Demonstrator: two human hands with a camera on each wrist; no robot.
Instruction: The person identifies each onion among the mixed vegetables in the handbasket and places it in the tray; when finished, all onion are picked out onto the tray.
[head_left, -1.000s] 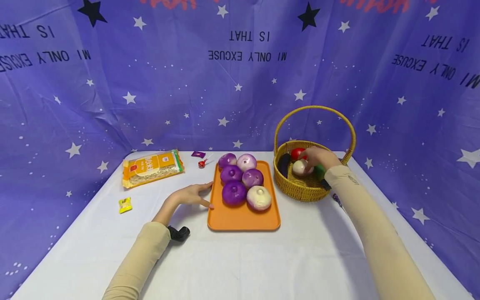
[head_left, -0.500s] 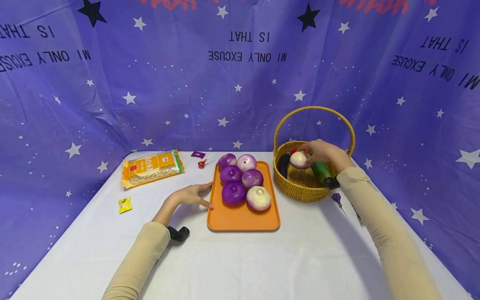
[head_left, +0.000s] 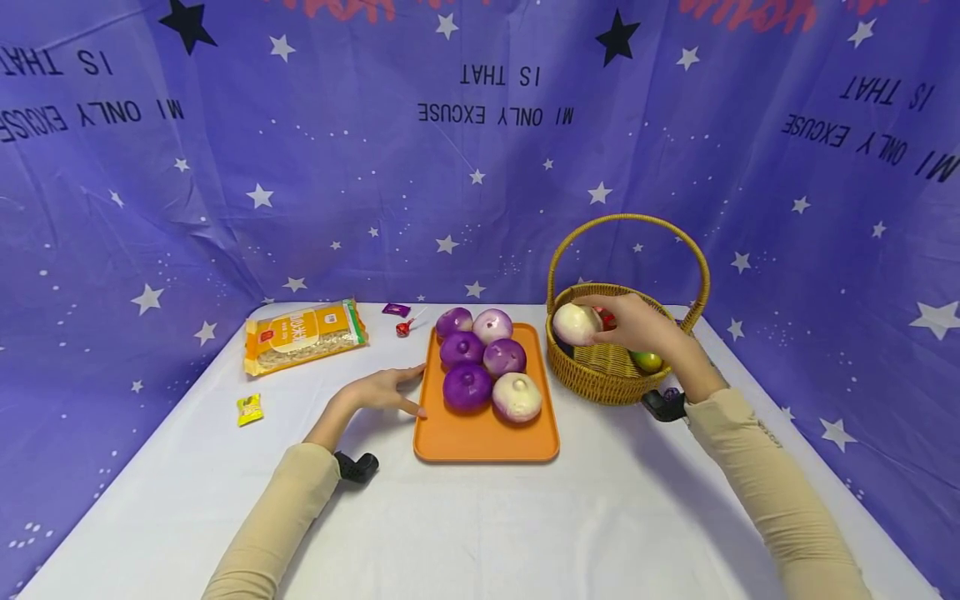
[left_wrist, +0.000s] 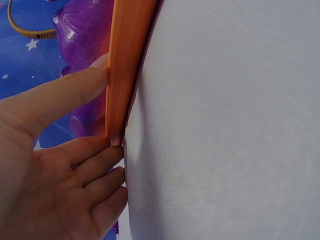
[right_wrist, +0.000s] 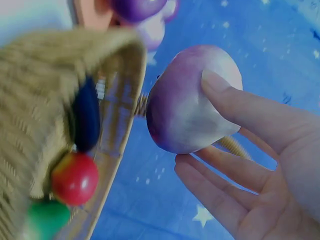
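My right hand grips a white-and-purple onion above the left side of the wicker basket. The right wrist view shows the thumb across this onion and fingers beneath it. In the basket lie a red tomato, a dark eggplant and a green vegetable, partly hidden in the head view. My left hand rests at the left edge of an orange tray, thumb and fingertips touching its rim. Several purple and whitish onions sit on the tray in two columns.
A yellow bag of grain lies at the back left, with a yellow-wrapped candy before it. Behind the tray are a red lollipop and a purple-wrapped candy. The basket's tall handle arches over it.
My right hand has lifted the white-and-purple onion from inside the basket and moved it left, toward the basket's near-tray rim. The left hand and tray have stayed almost still.
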